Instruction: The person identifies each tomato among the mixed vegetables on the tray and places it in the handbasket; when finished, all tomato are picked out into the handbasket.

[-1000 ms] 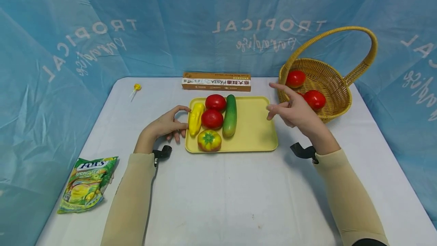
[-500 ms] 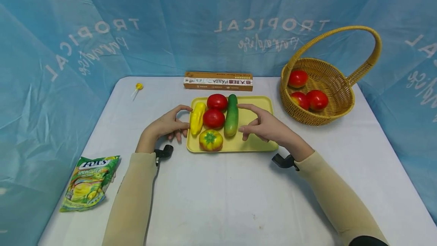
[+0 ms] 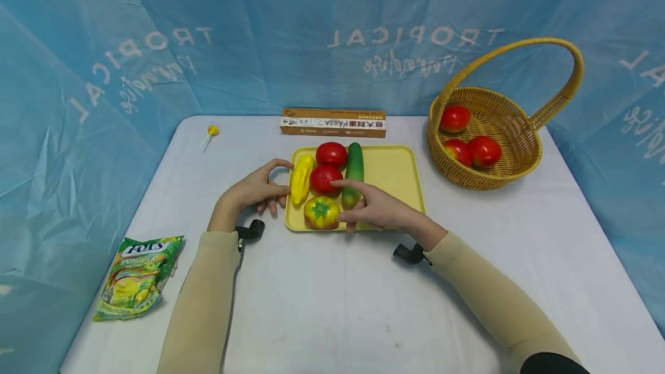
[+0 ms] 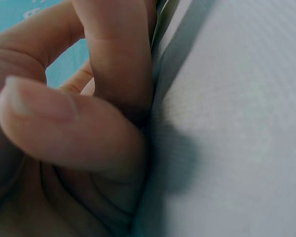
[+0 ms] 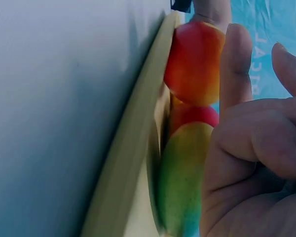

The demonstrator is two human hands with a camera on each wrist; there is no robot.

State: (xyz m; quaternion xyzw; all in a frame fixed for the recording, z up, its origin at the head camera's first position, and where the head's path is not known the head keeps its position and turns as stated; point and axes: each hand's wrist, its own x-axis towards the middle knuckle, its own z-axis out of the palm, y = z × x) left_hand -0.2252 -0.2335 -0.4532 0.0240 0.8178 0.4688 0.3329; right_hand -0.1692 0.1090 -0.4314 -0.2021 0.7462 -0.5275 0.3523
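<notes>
My left hand [image 3: 251, 189] rests on the table at the left edge of the yellow tray [image 3: 395, 172], its thumb and index finger apart and close to a long yellow fruit or vegetable [image 3: 301, 180]. Over the tray, my right hand [image 3: 381, 206] reaches across the cucumber [image 3: 355, 160] with thumb and index finger spread. Its fingertips are near the yellow-and-red fruit [image 3: 320, 213] with a green star-shaped top; contact is unclear. Two red round fruits [image 3: 331, 154] lie behind that one. The right wrist view has the red-orange fruit [image 5: 195, 64] beyond the cucumber's green end [image 5: 185, 177].
A wicker basket [image 3: 511, 169] with a tall handle stands at the back right, holding several red fruits [image 3: 485, 151]. Behind the tray lies a pasta box [image 3: 332, 123]. A yellow lollipop [image 3: 212, 131] is at the back left, a green candy bag [image 3: 136, 279] at the front left.
My right hand has moved left from beside the basket to above the cucumber and the yellow-and-red fruit. The left hand has kept its place at the tray's edge.
</notes>
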